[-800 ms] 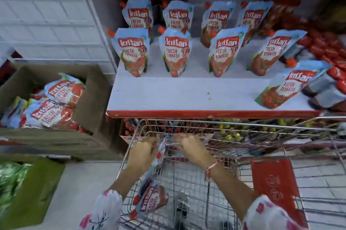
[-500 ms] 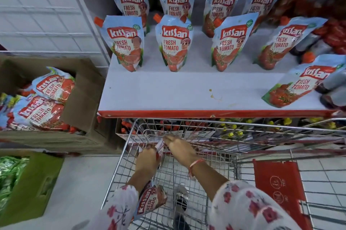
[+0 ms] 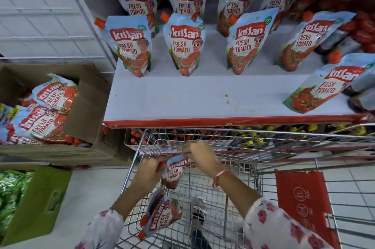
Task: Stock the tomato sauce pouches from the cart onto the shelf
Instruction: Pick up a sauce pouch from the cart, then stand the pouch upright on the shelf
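Observation:
Over the wire cart [image 3: 239, 141], both hands hold one tomato sauce pouch [image 3: 174, 171]. My left hand [image 3: 147, 173] grips its left edge near the red cap. My right hand [image 3: 199, 156] pinches its top right corner. A second pouch [image 3: 161, 215] lies in the cart below my left forearm. On the white shelf [image 3: 182, 100] stand several pouches [image 3: 185, 43] in two rows, upright or leaning, with bare shelf in front of them.
A cardboard box [image 3: 85, 110] with more pouches sits left of the shelf. A green box [image 3: 38, 202] with green packs stands on the floor at lower left. The cart's red child-seat flap [image 3: 302, 204] is at right. Bottles fill the shelf's right end and the level below.
The held pouch has come up higher in the cart and turned so its label faces me. The camera has dipped and moved closer to the shelf.

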Available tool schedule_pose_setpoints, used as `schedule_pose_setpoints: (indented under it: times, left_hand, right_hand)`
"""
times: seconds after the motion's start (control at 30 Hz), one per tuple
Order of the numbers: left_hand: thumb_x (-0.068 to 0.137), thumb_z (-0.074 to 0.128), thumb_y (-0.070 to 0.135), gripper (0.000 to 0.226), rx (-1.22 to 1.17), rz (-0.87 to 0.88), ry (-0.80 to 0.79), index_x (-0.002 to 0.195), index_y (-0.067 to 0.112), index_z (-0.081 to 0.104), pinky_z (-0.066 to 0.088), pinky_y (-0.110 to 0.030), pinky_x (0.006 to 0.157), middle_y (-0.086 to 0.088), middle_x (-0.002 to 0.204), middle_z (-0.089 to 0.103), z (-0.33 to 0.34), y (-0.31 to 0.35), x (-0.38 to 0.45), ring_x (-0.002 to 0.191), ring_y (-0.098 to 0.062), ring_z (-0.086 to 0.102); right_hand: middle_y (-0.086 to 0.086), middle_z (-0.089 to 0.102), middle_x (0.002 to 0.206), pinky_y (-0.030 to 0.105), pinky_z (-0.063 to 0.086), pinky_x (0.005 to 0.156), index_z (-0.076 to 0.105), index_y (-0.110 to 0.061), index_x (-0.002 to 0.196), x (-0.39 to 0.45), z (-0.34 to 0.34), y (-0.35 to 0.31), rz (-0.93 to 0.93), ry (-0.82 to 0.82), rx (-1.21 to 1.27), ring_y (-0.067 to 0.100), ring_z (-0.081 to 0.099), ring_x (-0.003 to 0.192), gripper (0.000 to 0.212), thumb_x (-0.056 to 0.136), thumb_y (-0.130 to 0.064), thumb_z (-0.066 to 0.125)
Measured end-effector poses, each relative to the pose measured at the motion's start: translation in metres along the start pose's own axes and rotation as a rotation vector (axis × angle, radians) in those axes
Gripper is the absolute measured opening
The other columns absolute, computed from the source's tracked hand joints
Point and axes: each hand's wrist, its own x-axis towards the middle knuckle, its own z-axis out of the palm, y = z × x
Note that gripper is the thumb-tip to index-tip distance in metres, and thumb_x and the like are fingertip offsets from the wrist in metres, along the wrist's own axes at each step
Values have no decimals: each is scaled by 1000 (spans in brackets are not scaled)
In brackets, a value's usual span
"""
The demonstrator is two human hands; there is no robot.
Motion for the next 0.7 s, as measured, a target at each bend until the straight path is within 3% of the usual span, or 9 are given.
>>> schedule_pose_setpoints:
  times: [0.1,0.23,0.4,0.53,0.7]
  left_hand:
    - [92,57,17,22,-38,61,68,112,16,64,51,-22,71,-5,104,73,-20,12,-14,89,-17,66]
    - [91,59,17,24,-149,153,151,114,19,63,53,-13,52,-2,100,72,-58,40,-31,74,-6,67]
    - [88,63,21,27,-165,357,299,115,23,64,54,-17,69,7,103,73,-120,93,-42,83,-5,67]
    - [88,61,27,26,-249,491,376,113,23,66,48,1,73,12,103,71,-162,139,-40,93,3,63]
    - [88,61,22,26,-284,624,443,112,17,68,56,-23,84,3,109,72,-191,189,-28,99,-7,64]
  right_hand:
    - [4,75,107,35,59,82,70,-16,109,-20,-30,0,-20,100,103,20,71,93,20,92,-18,59]
    - [2,78,97,31,59,80,74,-15,99,-54,-85,-7,-108,268,227,13,72,84,15,86,-17,67]
    - [-1,79,87,17,54,79,78,-16,86,-92,-168,-17,-116,529,410,3,69,79,8,79,-15,75]
    - [1,78,82,25,58,73,79,-13,85,-116,-227,-22,-144,722,403,10,71,75,9,76,-12,76]
    - [-1,75,83,19,58,74,78,-10,87,-135,-275,-17,-145,866,336,7,70,76,11,76,-11,75]
